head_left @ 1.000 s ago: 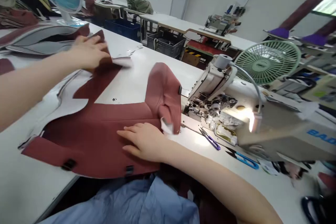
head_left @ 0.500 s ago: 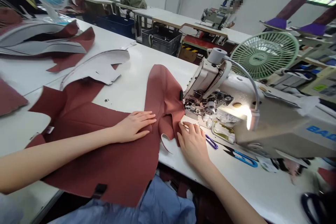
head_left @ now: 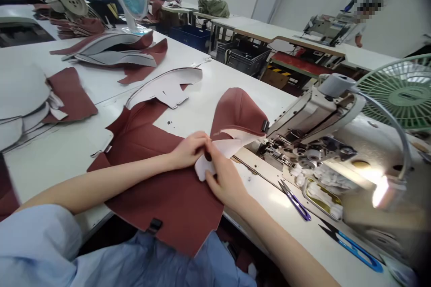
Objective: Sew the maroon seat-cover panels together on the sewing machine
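A large maroon fabric piece [head_left: 175, 206] with a white backing lies across the table and hangs over its front edge. My left hand [head_left: 190, 150] has its fingers closed on the fabric near the middle, fingertips against those of my right hand. My right hand [head_left: 225, 175] pinches a folded-back flap, whose white underside [head_left: 232, 143] faces up. Beyond the hands, the far end of the piece [head_left: 235, 107] reaches the sewing machine [head_left: 303, 143], where a small black clip [head_left: 265, 125] sits on its edge. Another black clip [head_left: 155, 225] is at the near edge.
Purple thread snips [head_left: 296, 202] and blue-handled snips [head_left: 353, 246] lie right of my right hand. A small tray [head_left: 323, 199] with white scraps stands by the machine. More maroon and white pieces [head_left: 114, 54] lie at left. A green fan [head_left: 404, 94] stands behind the machine.
Both hands have come together, the right one moving left from beside the machine. The fabric by the machine is now folded back, showing its white side. The view has turned left.
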The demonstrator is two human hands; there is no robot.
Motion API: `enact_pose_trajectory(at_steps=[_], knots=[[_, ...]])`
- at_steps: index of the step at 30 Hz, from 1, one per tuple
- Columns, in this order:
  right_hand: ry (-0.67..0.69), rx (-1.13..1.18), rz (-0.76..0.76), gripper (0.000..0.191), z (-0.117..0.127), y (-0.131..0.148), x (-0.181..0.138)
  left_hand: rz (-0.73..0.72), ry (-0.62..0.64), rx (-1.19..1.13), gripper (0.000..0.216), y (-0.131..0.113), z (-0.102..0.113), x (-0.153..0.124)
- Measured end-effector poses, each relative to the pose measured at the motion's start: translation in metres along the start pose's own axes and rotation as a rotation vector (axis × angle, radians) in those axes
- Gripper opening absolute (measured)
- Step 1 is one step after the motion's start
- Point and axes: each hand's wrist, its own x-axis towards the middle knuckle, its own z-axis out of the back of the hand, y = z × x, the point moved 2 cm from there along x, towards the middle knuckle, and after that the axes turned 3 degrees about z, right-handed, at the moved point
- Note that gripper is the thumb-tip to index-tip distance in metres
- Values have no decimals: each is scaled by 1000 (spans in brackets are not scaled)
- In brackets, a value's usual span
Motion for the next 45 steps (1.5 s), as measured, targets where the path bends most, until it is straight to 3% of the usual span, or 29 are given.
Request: enact_pose_trajectory(at_steps=[2,4,6,8,10,13,15,18,21,24,29,32,35,37,40,43,45], knots=[[97,-107,35,60,-13,1,2,27,-200,8,17,-4,18,4],[144,-209,92,51,-23,1,-2,-81,-214,40,21,-15,30,11],[174,-321,135,42,-30,2,-9,-333,14,118,28,-33,27,23],[188,-431,111,34,-33,3,-13,-590,284,221,33,-51,7,34],[182,-520,55,31,-32,5,-14,-680,424,310,30,-62,-22,47],[179,-510,84,34,-32,4,-13,-575,468,439,29,-66,-58,67],[164,-443,147,38,-35,0,-13,-498,437,497,37,-62,-64,75],[101,-380,186,42,-40,-7,-14,-325,244,416,51,-46,-46,70],[98,-338,169,42,-43,-10,-13,-143,-19,286,65,-18,-22,45],[106,-247,132,41,-38,-10,-10,-278,-212,469,64,7,-17,18],[27,187,142,32,-8,-21,-19,-453,-316,691,44,19,-24,10],[-126,200,18,39,9,-35,-33,-612,-177,662,21,6,-24,16],[-74,17,7,47,14,-40,-45,-635,97,526,19,-4,-20,18],[8,-133,65,47,12,-37,-49,-538,207,388,23,-6,-15,18],[7,-354,125,38,11,-32,-52,-284,325,174,40,-3,-8,13],[10,-502,227,33,8,-26,-53,-71,370,-32,38,4,-6,6],[25,-544,261,30,6,-25,-52,-35,361,-120,35,7,-9,6]])
